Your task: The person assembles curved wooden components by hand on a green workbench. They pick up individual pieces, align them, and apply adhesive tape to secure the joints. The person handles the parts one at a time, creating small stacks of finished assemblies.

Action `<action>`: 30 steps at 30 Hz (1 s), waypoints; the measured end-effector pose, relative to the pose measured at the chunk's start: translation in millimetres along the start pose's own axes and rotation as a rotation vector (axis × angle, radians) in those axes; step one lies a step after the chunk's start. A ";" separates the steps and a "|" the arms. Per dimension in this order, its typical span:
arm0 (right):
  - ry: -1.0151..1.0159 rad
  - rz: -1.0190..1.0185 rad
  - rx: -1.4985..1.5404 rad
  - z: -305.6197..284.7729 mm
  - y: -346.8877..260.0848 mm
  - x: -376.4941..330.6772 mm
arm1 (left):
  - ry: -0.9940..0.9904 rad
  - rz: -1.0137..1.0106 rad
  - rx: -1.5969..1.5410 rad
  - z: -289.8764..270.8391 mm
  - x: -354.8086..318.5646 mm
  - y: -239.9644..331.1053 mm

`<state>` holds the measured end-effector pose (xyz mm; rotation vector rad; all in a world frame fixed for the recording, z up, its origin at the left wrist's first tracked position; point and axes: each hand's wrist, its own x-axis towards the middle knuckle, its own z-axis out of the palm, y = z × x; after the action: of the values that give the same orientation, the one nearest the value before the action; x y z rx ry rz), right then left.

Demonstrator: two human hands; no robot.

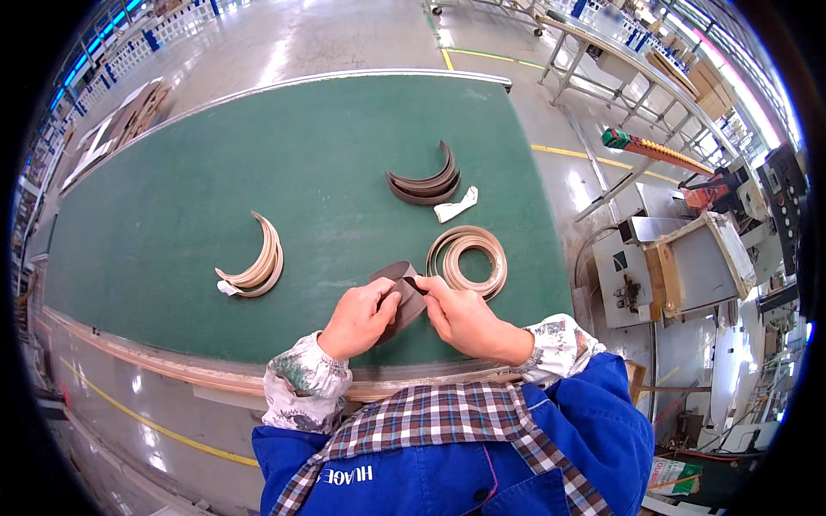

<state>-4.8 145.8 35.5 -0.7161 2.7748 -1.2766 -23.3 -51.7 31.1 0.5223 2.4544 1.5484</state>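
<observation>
Near the front edge of the green table [335,163], both hands grip one curled dark brown strip [403,316]. My left hand [357,320] is closed on its left side, thumb against the band. My right hand [471,320] pinches the strip's upper right part. Just beyond my right hand lies a round coil of beige strip [494,248]. Farther back sits a nested bundle of dark brown curved strips [428,189], with a crumpled white piece [457,206] beside it. A bundle of beige curved strips [268,265] rests to the left, a white bit at its lower end.
On the right stand a machine with a tray-like box [710,262] and a red-and-green bar [658,153] jutting toward the table. A metal-framed roller table [619,60] is at the back right. Flat boards [129,116] lie on the floor beyond the table's left end.
</observation>
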 end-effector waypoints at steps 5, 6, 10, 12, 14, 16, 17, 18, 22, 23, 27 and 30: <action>-0.157 -0.044 0.086 8.7 2.9 -22.4 | 0.100 -0.055 -0.207 -18.4 1.1 6.4; -0.060 -0.070 0.120 5.4 3.0 -21.5 | 0.055 -0.063 -0.198 -18.8 -0.8 16.2; 0.287 -0.161 0.068 -28.0 -10.8 16.4 | -0.020 -0.028 -0.199 -22.1 -7.9 18.8; 0.506 -0.321 -0.050 -27.8 0.6 43.3 | -0.097 -0.002 -0.254 -25.0 -4.5 21.4; 0.320 -0.186 0.168 -26.0 2.3 61.7 | -0.157 0.050 -0.347 -31.3 -8.9 21.6; 0.158 -0.052 0.372 -15.6 6.4 71.9 | -0.179 0.107 -0.460 -33.0 -12.2 18.9; 0.098 -0.023 0.400 -11.3 2.8 71.6 | -0.170 0.138 -0.526 -31.9 -12.9 13.2; 0.065 -0.034 0.481 -4.8 -0.5 69.7 | -0.161 0.171 -0.591 -31.5 -13.3 9.2; -0.070 -0.050 0.682 9.7 -13.2 64.9 | -0.060 0.335 -0.550 -23.8 -10.8 2.4; -0.092 -0.072 0.716 13.3 -12.1 64.6 | -0.040 0.362 -0.535 -23.8 -9.8 1.5; -0.095 -0.164 0.523 18.2 -19.9 62.6 | 0.038 0.414 -0.258 -23.2 -6.2 4.1; -0.099 -0.100 0.454 13.5 -13.4 72.4 | 0.036 0.137 -0.400 -24.9 -10.2 16.8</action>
<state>-61.7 99.1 49.3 -0.8540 2.2673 -1.7480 -19.2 -69.9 56.8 0.5993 2.0834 2.0503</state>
